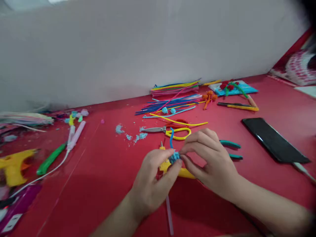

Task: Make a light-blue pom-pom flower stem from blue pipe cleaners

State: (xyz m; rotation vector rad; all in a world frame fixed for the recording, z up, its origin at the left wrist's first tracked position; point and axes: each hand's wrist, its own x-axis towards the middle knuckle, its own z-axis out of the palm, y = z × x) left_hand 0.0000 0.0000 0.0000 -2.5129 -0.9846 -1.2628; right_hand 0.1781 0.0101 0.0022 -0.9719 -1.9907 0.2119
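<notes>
Red table; hands pinch blue fuzzy piece; blue stems perhaps bagged.

Scissors beyond fingers, phone at right

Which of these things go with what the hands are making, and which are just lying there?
Probably for the job:
blue fuzzy piece, held by the left hand and right hand
scissors
blue trimmings
blue fuzzy sticks

Seemingly just lying about:
black phone
yellow glue gun at the far left
</notes>
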